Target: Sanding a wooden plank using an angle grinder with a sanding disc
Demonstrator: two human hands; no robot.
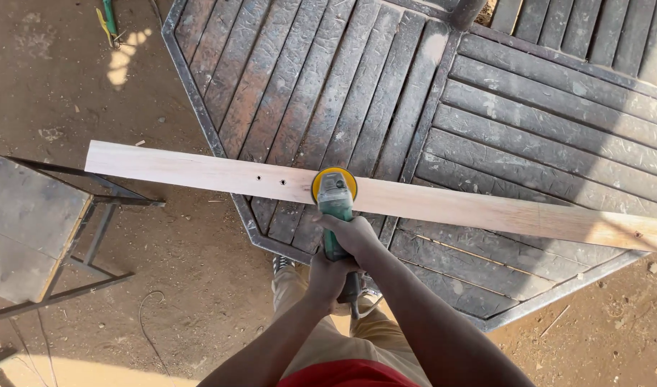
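Both hands are closed on the green angle grinder with its round yellow sanding disc (334, 188): the right hand (355, 235) wraps the body just behind the disc, the left hand (328, 278) grips the rear handle nearer the person. The disc rests on the long pale wooden plank (486, 208), just ahead of the hands, lying across the dark octagonal metal frame (443, 107). Sanding well here likely means a flat disc, light pressure, and care near the two small holes left of it.

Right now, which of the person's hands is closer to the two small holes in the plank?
The right hand. It grips the green sander just below the plank, a little right of the holes. The left hand holds the sander's rear, farther down.
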